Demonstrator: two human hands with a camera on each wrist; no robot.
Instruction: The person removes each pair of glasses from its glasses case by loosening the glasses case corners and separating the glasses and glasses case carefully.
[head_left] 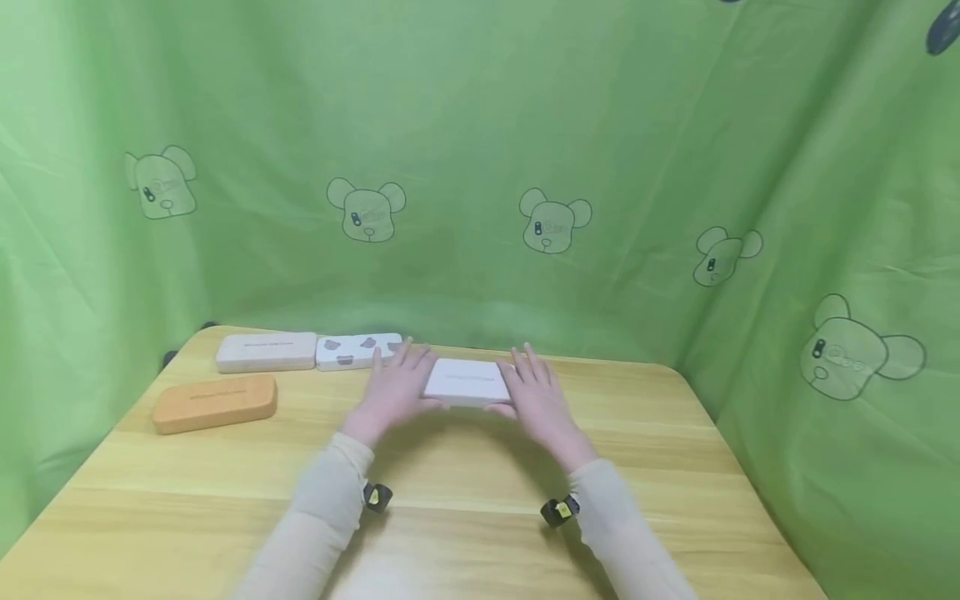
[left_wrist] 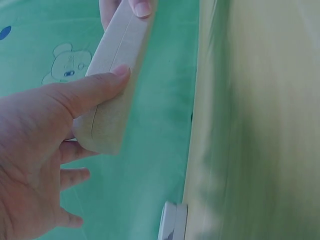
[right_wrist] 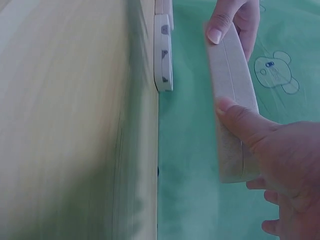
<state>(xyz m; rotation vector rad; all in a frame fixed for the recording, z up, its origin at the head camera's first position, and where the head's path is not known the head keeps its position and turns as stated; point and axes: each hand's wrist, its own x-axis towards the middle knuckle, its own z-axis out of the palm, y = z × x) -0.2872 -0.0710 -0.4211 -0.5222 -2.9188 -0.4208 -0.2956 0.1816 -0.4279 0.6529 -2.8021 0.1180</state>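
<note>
Both hands hold a white glasses case [head_left: 467,380] by its two ends, with faint lettering on its lid. My left hand [head_left: 399,385] pinches the left end, and the right hand [head_left: 537,395] pinches the right. In the left wrist view, the thumb presses the case's front side [left_wrist: 116,107] near the seam while other fingers spread behind. From the right wrist view, the right thumb also lies along the front side [right_wrist: 231,150]. Both wrist views show the case raised above the wooden table [head_left: 465,475].
A white case with brown bear-head patches [head_left: 348,352] lies just left of the left hand. Beside it is a pale pinkish case [head_left: 266,352], with an orange case [head_left: 216,403] nearer the front. A green curtain [head_left: 465,125] hangs behind the table and at its sides.
</note>
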